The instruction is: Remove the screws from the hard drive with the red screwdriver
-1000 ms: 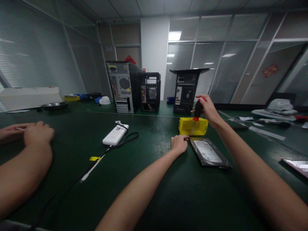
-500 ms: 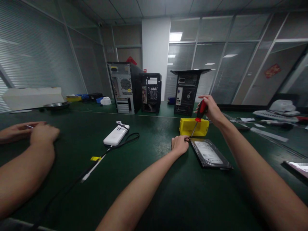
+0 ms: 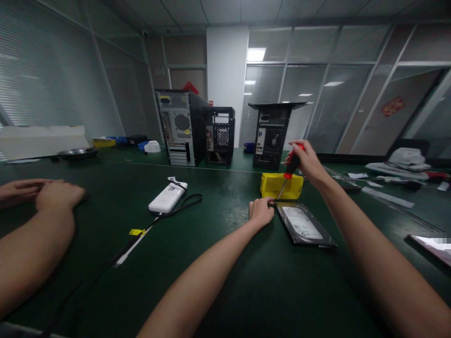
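Observation:
My right hand (image 3: pixel 303 157) grips the red and black handle of a screwdriver (image 3: pixel 292 164), which slants down in front of a yellow bin (image 3: pixel 291 188). Its tip ends close to the far left corner of a hard drive (image 3: pixel 303 224) lying label up on the green table (image 3: pixel 225 281). Beside that tip, the curled fingers of my left hand (image 3: pixel 261 210) close on something small and dark that I cannot make out.
A white power bank (image 3: pixel 168 197) with a black cable lies left of centre. Another person's hands (image 3: pixel 58 193) rest at the far left. Three computer cases (image 3: pixel 179 126) stand at the back. A phone (image 3: pixel 431 249) lies at the right edge.
The view has shifted slightly, so most things sit a little further left. Both my hands keep nearly the same pose, and the screwdriver stays near the drive's corner.

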Demonstrator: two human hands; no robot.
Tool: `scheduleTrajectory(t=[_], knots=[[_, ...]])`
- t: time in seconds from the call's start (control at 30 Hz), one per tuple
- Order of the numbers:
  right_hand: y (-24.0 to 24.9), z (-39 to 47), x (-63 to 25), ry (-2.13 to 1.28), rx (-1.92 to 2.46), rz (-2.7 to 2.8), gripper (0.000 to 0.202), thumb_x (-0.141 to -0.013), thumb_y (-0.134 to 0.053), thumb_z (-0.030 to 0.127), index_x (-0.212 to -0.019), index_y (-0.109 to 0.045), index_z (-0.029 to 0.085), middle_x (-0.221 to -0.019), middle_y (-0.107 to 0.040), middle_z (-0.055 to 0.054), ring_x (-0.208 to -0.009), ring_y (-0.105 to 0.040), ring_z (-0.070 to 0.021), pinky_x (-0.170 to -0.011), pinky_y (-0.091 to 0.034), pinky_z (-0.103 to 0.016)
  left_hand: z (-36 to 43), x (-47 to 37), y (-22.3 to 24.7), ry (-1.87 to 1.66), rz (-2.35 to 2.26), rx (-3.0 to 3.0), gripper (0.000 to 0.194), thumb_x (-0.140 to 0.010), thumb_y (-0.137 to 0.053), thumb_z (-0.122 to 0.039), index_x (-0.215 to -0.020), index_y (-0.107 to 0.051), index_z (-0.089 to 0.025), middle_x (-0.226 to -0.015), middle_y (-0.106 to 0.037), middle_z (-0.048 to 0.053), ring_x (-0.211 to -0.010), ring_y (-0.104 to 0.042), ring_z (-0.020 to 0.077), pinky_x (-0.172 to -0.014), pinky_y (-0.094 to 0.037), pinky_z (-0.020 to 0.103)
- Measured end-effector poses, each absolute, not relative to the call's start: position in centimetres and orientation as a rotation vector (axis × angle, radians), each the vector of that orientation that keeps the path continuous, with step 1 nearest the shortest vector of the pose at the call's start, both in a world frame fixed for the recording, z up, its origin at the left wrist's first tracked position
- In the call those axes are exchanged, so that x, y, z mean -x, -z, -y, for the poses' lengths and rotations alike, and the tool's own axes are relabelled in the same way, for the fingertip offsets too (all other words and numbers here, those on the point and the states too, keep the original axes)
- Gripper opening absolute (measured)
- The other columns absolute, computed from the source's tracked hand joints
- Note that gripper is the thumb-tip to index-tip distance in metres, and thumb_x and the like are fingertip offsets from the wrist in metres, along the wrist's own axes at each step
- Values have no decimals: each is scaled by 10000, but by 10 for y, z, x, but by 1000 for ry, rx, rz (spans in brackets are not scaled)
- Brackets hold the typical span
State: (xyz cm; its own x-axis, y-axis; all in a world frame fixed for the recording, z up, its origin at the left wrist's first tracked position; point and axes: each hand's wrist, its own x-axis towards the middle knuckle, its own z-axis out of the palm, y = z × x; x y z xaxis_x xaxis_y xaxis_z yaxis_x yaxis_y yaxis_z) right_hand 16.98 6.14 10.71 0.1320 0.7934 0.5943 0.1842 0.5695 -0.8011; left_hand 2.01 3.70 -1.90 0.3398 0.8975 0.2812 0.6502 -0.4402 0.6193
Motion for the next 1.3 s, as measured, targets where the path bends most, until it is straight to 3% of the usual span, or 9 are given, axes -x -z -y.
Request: scheduleTrajectory(t=[0.13, 0.37, 0.6, 0.73, 1.03, 1.3], knots=[[-108, -62, -169, -613, 897, 1402, 253, -802, -505, 403, -1022, -538, 284, -767, -555, 19, -641, -584, -120, -623, -556, -300, -37, -20, 18, -854, -1333, -2179, 435, -751, -457, -146, -1142, -605, -269, -1092, -690, -42, -1059, -588, 170, -935, -407, 308], [-108, -59, -160, -537, 817, 1463, 263, -722, -651, 390, -904, -538, 238, -835, -605, 10, -703, -620, -124, -748, -536, -329, -37, -20, 18, -841, -1319, -2165, 451, -740, -469, -140, -1155, -593, -265, -1107, -685, -42, -1068, -587, 170, -938, -408, 315], [-106, -64, -158, -564, 841, 1436, 251, -768, -566, 467, -897, -513, 259, -733, -504, 31, -602, -554, -110, -592, -538, -282, -40, -21, 20, -817, -1307, -2175, 458, -743, -473, -148, -1165, -586, -282, -1110, -682, -51, -1077, -581, 170, -937, -407, 309], [-106, -68, -162, -586, 858, 1447, 286, -791, -490, 503, -959, -506, 273, -730, -485, 27, -623, -545, -120, -602, -540, -294, -42, -21, 21, -794, -1309, -2182, 458, -751, -479, -155, -1176, -575, -294, -1127, -674, -56, -1084, -576, 170, -947, -400, 311], [-105, -61, -156, -579, 818, 1414, 351, -688, -666, 458, -878, -453, 253, -749, -545, 47, -620, -570, -93, -629, -533, -252, -44, -21, 23, -824, -1298, -2176, 452, -741, -479, -146, -1159, -588, -277, -1106, -684, -51, -1051, -595, 163, -924, -418, 300], [-105, -67, -159, -593, 854, 1430, 359, -756, -504, 563, -969, -486, 274, -717, -471, 35, -603, -531, -110, -549, -526, -259, -45, -23, 24, -792, -1313, -2173, 454, -758, -480, -141, -1178, -572, -288, -1129, -674, -52, -1080, -582, 159, -951, -401, 300]])
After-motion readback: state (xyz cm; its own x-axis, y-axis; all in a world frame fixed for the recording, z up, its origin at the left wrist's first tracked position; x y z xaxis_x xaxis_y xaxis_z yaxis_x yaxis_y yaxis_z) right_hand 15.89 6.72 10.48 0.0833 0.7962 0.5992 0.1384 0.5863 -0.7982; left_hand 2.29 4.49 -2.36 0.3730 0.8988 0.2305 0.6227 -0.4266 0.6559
